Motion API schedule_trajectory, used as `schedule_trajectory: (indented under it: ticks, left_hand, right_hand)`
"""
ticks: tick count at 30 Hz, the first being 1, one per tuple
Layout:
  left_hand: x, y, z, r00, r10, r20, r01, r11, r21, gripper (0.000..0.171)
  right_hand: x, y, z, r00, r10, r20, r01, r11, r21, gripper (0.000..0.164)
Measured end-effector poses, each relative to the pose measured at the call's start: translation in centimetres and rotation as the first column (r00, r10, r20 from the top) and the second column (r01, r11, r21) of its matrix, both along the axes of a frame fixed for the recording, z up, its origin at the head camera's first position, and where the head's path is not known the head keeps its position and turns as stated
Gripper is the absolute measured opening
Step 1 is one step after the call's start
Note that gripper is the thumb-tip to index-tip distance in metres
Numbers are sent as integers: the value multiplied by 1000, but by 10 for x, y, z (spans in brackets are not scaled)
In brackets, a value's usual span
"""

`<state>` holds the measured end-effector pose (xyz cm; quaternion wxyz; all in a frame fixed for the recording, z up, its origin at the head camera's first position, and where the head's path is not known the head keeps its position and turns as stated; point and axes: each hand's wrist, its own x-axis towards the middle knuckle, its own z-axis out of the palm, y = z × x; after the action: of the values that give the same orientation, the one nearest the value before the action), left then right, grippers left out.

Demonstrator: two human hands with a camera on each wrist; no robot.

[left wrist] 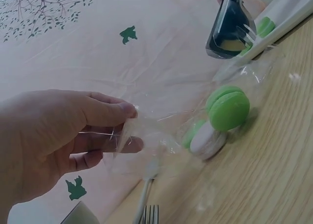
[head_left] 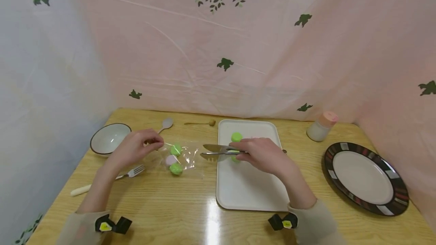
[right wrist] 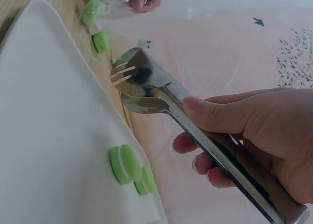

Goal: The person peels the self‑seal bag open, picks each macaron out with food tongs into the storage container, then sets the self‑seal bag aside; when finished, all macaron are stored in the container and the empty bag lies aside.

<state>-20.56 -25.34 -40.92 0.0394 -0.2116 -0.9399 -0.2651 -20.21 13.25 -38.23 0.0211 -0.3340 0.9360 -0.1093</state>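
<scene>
A clear plastic bag (head_left: pixel 192 162) lies on the table with two green macarons (head_left: pixel 176 168) and a pale pink macaron (head_left: pixel 171 160) inside. My left hand (head_left: pixel 136 147) pinches the bag's left end between thumb and fingers, lifting it, as the left wrist view shows. Metal serving tongs (right wrist: pixel 195 131) are gripped in my right hand (head_left: pixel 267 156), over the white tray (head_left: pixel 252 190). Their tips, one slotted like a fork, stand slightly apart with nothing between them and point left toward the bag. Green macarons (right wrist: pixel 124 164) sit on the tray, partly hidden by the right hand in the head view.
A white bowl (head_left: pixel 109 138) and a fork (head_left: pixel 136 171) are at the left, with a spoon (head_left: pixel 167 123) behind the left hand. A small golden utensil (head_left: pixel 197 123) lies at the back. A lidded shaker jar (head_left: pixel 320 127) and dark-rimmed plate (head_left: pixel 362 177) stand at right.
</scene>
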Motion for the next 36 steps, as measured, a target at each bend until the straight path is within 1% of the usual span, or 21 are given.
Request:
schedule_trajectory:
  ticks: [4, 8, 11, 16, 20, 25, 29, 32, 36]
  left_hand:
    - [-2, -1, 1, 1000, 7, 1, -7, 1000, -13, 3]
    - [-2, -1, 0, 1000, 9, 4, -9, 1000, -13, 3]
    - [-2, -1, 0, 1000, 19, -1, -19, 1000, -24, 4]
    - [-1, -2, 1, 999, 30, -15, -30, 999, -32, 5]
    - [-1, 0, 1, 999, 22, -40, -23, 999, -22, 4]
    - [-1, 5, -1, 998, -3, -67, 5, 1000, 28, 4]
    - [0, 8, -3, 998, -22, -52, 25, 998, 58, 5]
    - [1, 11, -3, 999, -28, -33, 30, 998, 60, 5]
    - [0, 15, -3, 998, -40, -53, 43, 998, 47, 5]
  right_hand:
    - [-3, -6, -4, 1000, -9, -8, 9, 1000, 9, 32]
    - [-4, -12, -7, 999, 29, -44, -28, 999, 24, 22]
    - [-5, -17, -8, 997, 44, -64, -42, 999, 35, 19]
    - [-6, -26, -9, 997, 38, -61, -35, 999, 37, 25]
    - [-6, -34, -10, 997, 63, -52, -61, 998, 29, 28]
    - [-6, -44, -13, 991, 89, -98, -87, 996, 30, 26]
    - [-7, -54, -18, 987, 104, -122, -100, 994, 38, 25]
    - [-8, -60, -21, 989, 96, -114, -92, 995, 40, 28]
    - [-9, -66, -24, 993, 61, -102, -58, 998, 39, 33]
